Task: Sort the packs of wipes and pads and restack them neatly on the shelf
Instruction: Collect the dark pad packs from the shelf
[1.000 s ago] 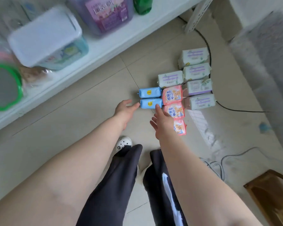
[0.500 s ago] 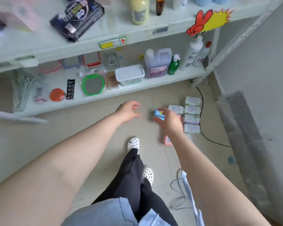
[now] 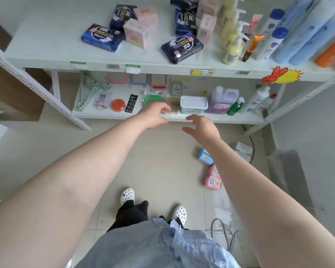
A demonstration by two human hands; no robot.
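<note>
Head view, empty left hand (image 3: 155,115), right hand (image 3: 202,128), glossy soft packs (image 3: 213,179)

Shop; metal shelf (image 3: 46,60) with price labels (image 3: 200,72); toiletry bottles (image 3: 231,47)

Blue packs (image 3: 206,156) on the floor: partly behind my right forearm (image 3: 249,180), count not readable.
Pink packs (image 3: 213,179): right edges covered by the same forearm; print too small to read.
White packs (image 3: 244,148): blurred, mostly behind the forearm.
My left hand (image 3: 155,116): fingertips smeared by motion; contact with the lower shelf's edge (image 3: 230,118) cannot be told.
My right hand (image 3: 202,127): fingers spread, outline soft.
Dark pad packs (image 3: 182,46) on the upper shelf: lettering partly legible only.
Orange item (image 3: 332,52): cut off by the right border.
Shelf price tags (image 3: 132,68): unreadable.
</note>
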